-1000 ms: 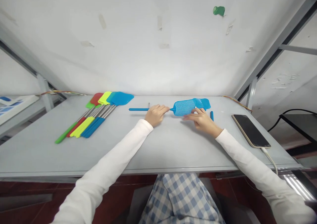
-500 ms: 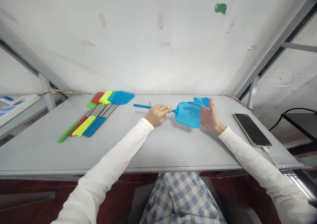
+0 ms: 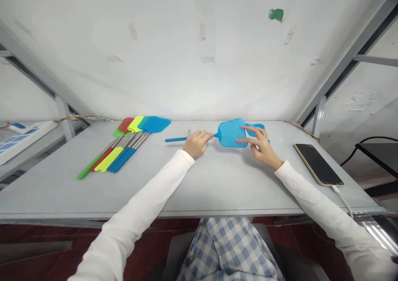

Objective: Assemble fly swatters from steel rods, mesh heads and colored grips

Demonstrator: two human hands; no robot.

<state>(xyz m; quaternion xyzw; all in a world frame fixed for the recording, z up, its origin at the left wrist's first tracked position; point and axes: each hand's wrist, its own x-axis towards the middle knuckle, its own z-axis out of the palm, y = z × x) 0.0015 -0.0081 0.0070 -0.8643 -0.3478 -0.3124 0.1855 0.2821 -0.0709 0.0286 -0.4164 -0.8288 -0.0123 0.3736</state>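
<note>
My left hand is closed around the shaft of a blue fly swatter, whose handle points left and whose meshed head points right. At the head's right edge is my right hand, its fingers spread; two fingertips lie over the mesh. Behind that hand shows another blue swatter head, partly hidden by the fingers. To the left, a row of fly swatters in green, red, yellow and blue lies overlapped on the grey table, heads toward the wall.
A phone with a white cable lies at the right of the table. Wires run along the back edge near the wall. A white and blue object sits at the far left. Metal frame posts stand at both sides.
The swatter's head has turned and tilted upward toward the wall. My right hand has rolled over from palm up beside the head to spread fingers on it. My left hand keeps its hold.
</note>
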